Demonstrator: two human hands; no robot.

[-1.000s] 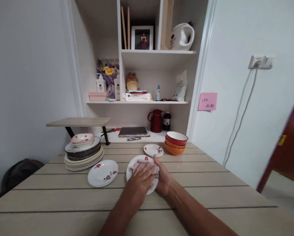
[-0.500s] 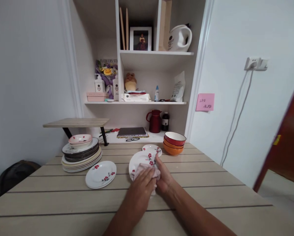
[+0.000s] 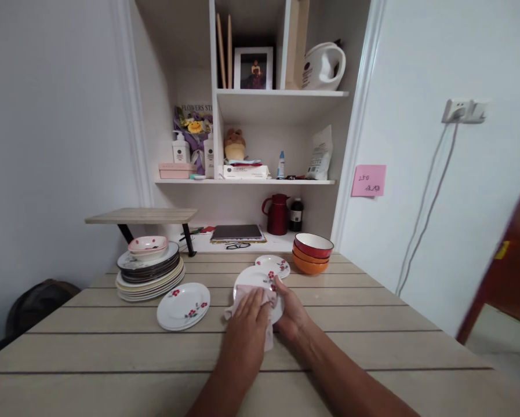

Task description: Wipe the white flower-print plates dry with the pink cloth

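A white plate with red flowers [image 3: 250,276] is tilted above the table, gripped at its right edge by my right hand [image 3: 293,313], thumb on top. My left hand [image 3: 250,327] presses a pale pink cloth [image 3: 246,292] flat against the plate's face, and part of the cloth hangs below the rim. Just behind are smaller flowered plates [image 3: 272,264], partly hidden by the held plate. To the left, a short stack of matching flowered plates [image 3: 181,307] lies on the table.
A tall stack of plates [image 3: 149,278] topped by pink-rimmed bowls [image 3: 149,246] stands far left by a small wooden riser [image 3: 142,216]. Red and orange bowls [image 3: 312,255] are stacked at right. Behind are a laptop [image 3: 237,232], glasses [image 3: 237,246] and a red jug [image 3: 277,215].
My left hand has slid the cloth a little left across the plate, and the cloth is more spread out. My right hand keeps its grip. The view has shifted slightly.
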